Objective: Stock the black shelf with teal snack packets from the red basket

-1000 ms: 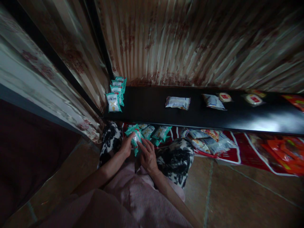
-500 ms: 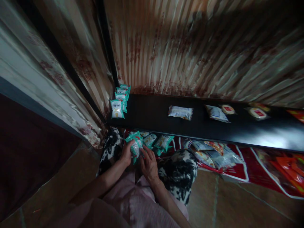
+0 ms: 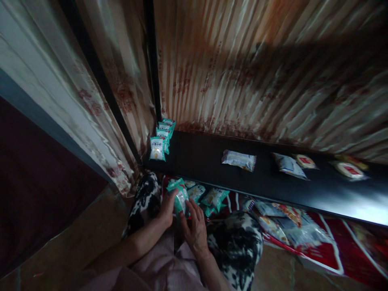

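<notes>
Above my lap is a teal and white snack bag, tilted, between my two hands. My left hand grips its left side, with the thumb on the front. The fingers and thumb of my right hand pinch its lower right edge. Just beyond lie several matching snack bags on a red printed sheet. More of them stand in a leaning row at the left end of a black shelf.
Farther right on the shelf lie a white packet, a second white packet and round wrapped snacks. Several clear packets rest on the red sheet. A curtain hangs behind, beside a black post.
The view has shifted, so the shelf and hands appear lower and farther right. My hands still hold the same snack bag; the right fingers have shifted slightly down its edge.
</notes>
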Motion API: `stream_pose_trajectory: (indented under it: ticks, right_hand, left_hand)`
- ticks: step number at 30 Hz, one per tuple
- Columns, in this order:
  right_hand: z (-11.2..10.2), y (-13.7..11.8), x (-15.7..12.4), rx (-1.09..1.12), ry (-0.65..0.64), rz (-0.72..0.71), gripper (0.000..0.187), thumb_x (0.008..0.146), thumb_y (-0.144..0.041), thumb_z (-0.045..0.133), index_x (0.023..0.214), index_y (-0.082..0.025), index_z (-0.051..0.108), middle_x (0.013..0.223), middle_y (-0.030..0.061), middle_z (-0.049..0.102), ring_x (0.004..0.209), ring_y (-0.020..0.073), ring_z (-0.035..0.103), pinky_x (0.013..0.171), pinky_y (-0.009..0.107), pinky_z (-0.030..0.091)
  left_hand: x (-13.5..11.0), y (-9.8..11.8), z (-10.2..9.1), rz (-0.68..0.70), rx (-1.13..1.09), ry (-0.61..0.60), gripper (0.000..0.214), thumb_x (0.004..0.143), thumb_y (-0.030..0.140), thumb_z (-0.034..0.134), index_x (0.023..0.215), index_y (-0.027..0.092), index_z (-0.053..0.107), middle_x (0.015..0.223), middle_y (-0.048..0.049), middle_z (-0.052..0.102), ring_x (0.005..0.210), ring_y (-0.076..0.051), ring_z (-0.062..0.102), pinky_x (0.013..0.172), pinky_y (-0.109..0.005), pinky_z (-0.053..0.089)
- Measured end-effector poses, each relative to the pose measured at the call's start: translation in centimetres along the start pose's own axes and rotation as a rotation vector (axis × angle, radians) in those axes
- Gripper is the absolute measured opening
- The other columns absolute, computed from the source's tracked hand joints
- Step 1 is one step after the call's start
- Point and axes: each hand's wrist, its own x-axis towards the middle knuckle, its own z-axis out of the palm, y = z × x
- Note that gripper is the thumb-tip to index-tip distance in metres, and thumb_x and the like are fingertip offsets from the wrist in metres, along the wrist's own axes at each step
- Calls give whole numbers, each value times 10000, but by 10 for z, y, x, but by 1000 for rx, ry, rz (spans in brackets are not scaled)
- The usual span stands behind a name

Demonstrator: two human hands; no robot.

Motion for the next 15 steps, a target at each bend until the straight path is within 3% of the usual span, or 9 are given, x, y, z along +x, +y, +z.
stream_pose_trajectory:
  ticks: [7,15]
  right_hand:
    - [3,9,-4,-41,-1,28,536,842,-308,576,1330,-197,385,1270,162,528,1159,287,514,898,500,502]
    - [2,18,-4,-12,5,163,542,829,-389,563,1313,-200,410,1199,154,592,1081,300,585,846,464,533]
  left_hand:
    - [-15,14,10,36,30,-102,526,630,516,678,1030,178,625,925,-69,685,867,-221,632,655,-283,471]
    - [-20,7,10,68,81,-160,427,664,527,641,936,200,615,878,-31,664,791,-178,611,632,-250,448]
